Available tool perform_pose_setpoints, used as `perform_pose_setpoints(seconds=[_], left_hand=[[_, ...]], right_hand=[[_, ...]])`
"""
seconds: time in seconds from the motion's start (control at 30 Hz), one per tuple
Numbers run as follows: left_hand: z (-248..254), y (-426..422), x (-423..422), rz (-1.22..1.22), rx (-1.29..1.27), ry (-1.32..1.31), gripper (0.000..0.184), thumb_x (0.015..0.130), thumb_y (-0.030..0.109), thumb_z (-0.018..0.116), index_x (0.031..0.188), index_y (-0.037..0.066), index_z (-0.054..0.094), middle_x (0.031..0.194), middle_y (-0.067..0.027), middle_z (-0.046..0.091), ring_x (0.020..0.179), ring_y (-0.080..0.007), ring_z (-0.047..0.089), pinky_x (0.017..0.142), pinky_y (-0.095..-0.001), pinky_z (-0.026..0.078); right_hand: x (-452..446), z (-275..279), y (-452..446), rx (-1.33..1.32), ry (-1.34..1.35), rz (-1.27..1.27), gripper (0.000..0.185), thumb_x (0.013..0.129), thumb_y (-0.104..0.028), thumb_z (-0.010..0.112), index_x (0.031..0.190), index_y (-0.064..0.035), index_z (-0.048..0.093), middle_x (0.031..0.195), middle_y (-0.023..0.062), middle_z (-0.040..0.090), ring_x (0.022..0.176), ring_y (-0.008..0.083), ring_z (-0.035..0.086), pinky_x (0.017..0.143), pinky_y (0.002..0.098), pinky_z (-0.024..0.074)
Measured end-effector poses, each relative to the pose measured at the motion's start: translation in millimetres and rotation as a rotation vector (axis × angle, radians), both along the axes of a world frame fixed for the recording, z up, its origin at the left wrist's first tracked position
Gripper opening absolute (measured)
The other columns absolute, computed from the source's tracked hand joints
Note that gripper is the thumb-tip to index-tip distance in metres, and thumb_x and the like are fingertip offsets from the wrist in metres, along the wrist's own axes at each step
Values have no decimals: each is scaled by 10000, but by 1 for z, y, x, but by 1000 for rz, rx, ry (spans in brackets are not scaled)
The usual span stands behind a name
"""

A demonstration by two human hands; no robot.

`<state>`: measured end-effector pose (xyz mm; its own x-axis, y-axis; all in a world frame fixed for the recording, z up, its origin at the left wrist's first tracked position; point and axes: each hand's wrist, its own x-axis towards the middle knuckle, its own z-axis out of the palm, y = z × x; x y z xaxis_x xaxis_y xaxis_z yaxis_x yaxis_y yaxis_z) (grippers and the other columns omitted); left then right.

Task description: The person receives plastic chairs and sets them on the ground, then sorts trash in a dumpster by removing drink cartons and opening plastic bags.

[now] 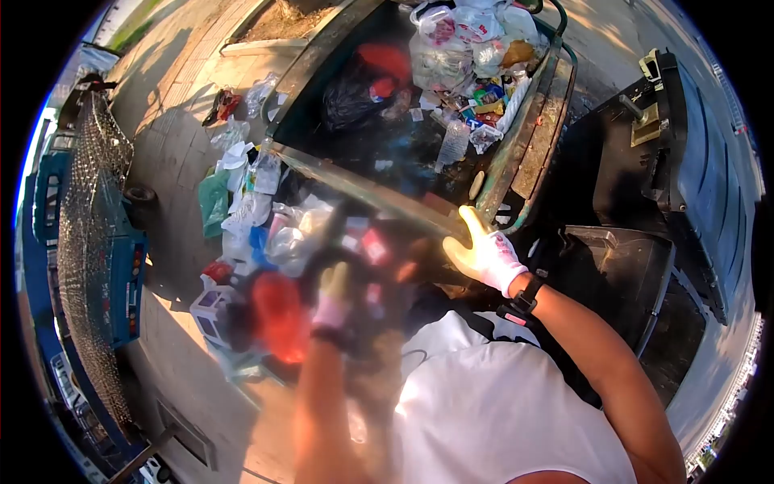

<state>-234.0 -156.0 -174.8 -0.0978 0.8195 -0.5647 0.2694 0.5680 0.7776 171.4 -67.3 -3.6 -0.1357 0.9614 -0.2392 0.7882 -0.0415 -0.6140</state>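
Observation:
My left hand (332, 294), in a pale yellow and pinkish glove, is smeared by motion beside a blurred red plastic bag (280, 316). Its fingers are too blurred to show whether anything is held. At the near corner of a green metal waste container (379, 192) is my right hand (488, 252), gloved alike, with thumb and fingers apart at or near the rim. Inside the container lie a black bag (348, 101), a red bag (385, 60) and a clear bag of mixed waste (442, 60). Loose wrappers (488, 109) lie on the container's right side.
Loose plastic bags (246, 214) and a green bag (214, 203) are heaped on the pavement left of the container. A white box-like item (211, 313) lies nearby. Black wheeled bins (617, 266) stand at right. A blue vehicle with netting (97, 226) is at far left.

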Motion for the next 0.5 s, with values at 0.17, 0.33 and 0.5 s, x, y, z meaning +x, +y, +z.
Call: perform_pose_setpoints(seconds=[0.17, 0.33, 0.5], left_hand=[[-86, -88, -31, 384, 59, -124, 586, 943, 434, 746, 1401, 125, 551, 1170, -61, 621, 946, -240, 627, 682, -366, 529], [-97, -175, -29, 334, -148, -18, 475, 917, 371, 733, 1290, 101, 616, 996, -45, 627, 834, -208, 592, 657, -381, 497], [-49, -176, -30, 30, -70, 166, 411, 933, 323, 708, 1235, 59, 615, 975, -89, 610, 869, -228, 567, 712, -394, 456]], right_hand=[[52, 22, 12, 153, 87, -191, 569, 958, -371, 714, 1395, -27, 592, 1383, 227, 655, 1246, 430, 642, 1049, 457, 530], [105, 52, 22, 328, 124, -458, 495, 964, -311, 724, 1351, -12, 648, 1333, 242, 691, 1205, 408, 682, 1020, 432, 550], [138, 42, 21, 418, 33, -647, 491, 963, -303, 691, 1325, 26, 653, 1338, 272, 675, 1230, 441, 655, 1062, 461, 526]])
